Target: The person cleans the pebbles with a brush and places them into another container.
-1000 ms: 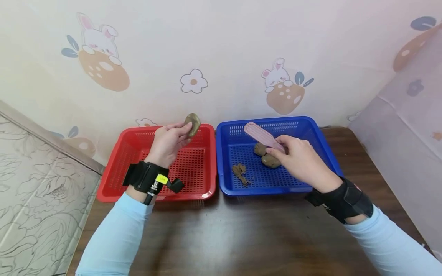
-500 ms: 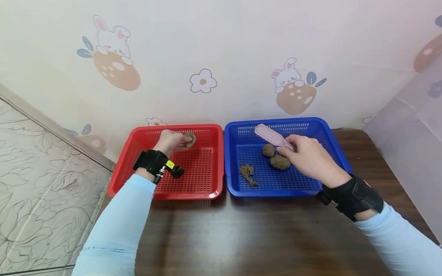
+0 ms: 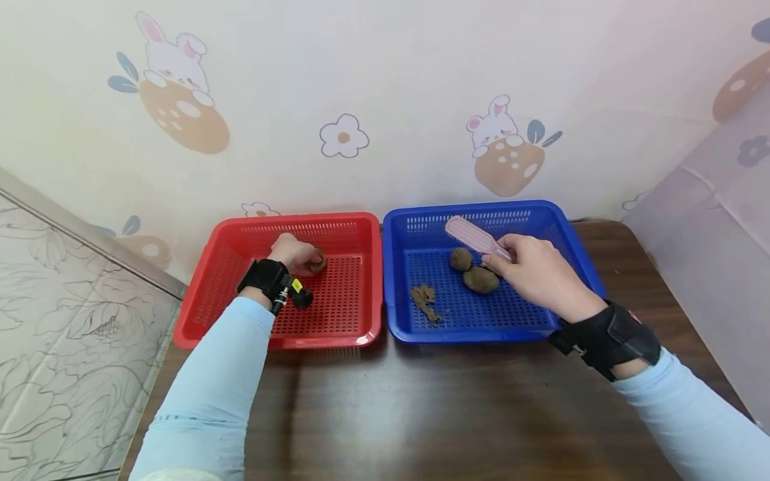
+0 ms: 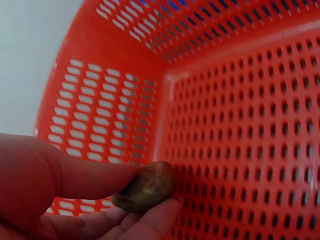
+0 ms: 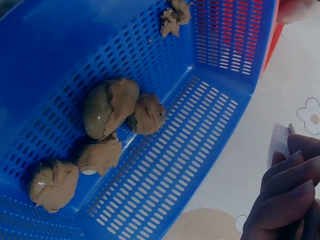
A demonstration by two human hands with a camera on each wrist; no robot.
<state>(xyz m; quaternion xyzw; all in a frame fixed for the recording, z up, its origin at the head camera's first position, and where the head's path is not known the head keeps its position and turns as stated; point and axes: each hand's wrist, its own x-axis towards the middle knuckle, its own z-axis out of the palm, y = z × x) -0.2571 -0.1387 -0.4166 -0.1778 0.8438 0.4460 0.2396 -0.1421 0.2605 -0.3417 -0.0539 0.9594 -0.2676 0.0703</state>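
My left hand (image 3: 293,254) reaches down into the red basket (image 3: 349,339), pinching a brownish-green stone (image 4: 148,187) between thumb and fingers near the basket's perforated wall. Over the blue basket (image 3: 475,336) my right hand (image 3: 535,270) grips the handle of a pale pink brush (image 3: 471,235); in the right wrist view its bristles (image 5: 280,142) show beside the curled fingers. Below that hand, mud-coated stones (image 3: 481,280) lie in the blue basket, several of them visible in the right wrist view. A loose clump of brown mud (image 3: 425,302) rests at the left of its floor.
Both baskets stand side by side at the back of a dark wooden table (image 3: 385,414), close to a patterned wall (image 3: 409,93). A patterned panel (image 3: 72,334) borders the table on the left, and another wall surface (image 3: 716,220) on the right.
The left hand has lowered the stone from above the red basket's back rim down into the basket. The right hand still holds the brush in nearly the same place.
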